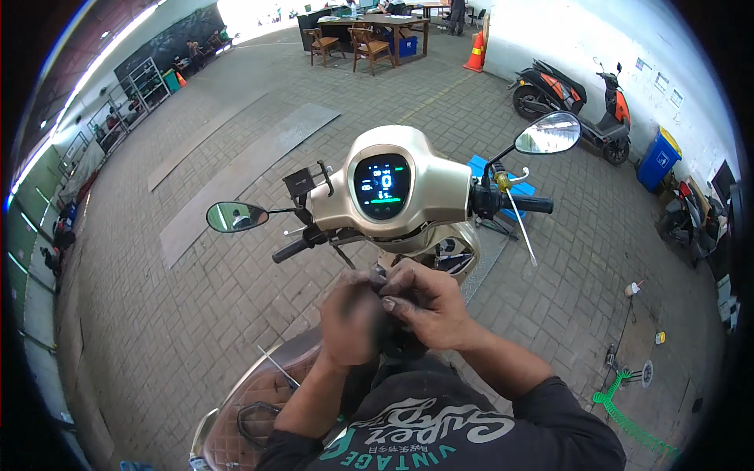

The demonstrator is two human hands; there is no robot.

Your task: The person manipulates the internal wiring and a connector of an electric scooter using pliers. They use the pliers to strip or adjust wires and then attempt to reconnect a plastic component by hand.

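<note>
My left hand [348, 318] and my right hand [426, 306] are close together at lower centre, their dirty fingers curled round a dark object [393, 330] that I cannot make out, as they mostly hide it. Just beyond them stands a champagne-coloured scooter [436, 196] with a lit display [382, 185], two handlebar grips and two mirrors. A black bracket [300, 183] is mounted left of the display. Below and left of my left hand is the scooter's brown quilted seat [247, 388], with a thin metal rod and a black loop lying on it.
Blue trays [518, 192] and metal plates [267, 141] lie on the paved floor. A green coiled hose [620, 416] and a cup [632, 288] are at right. Parked scooters [573, 110], a blue bin [657, 157] and an orange cone [476, 55] line the wall. Desks, chairs and people are behind.
</note>
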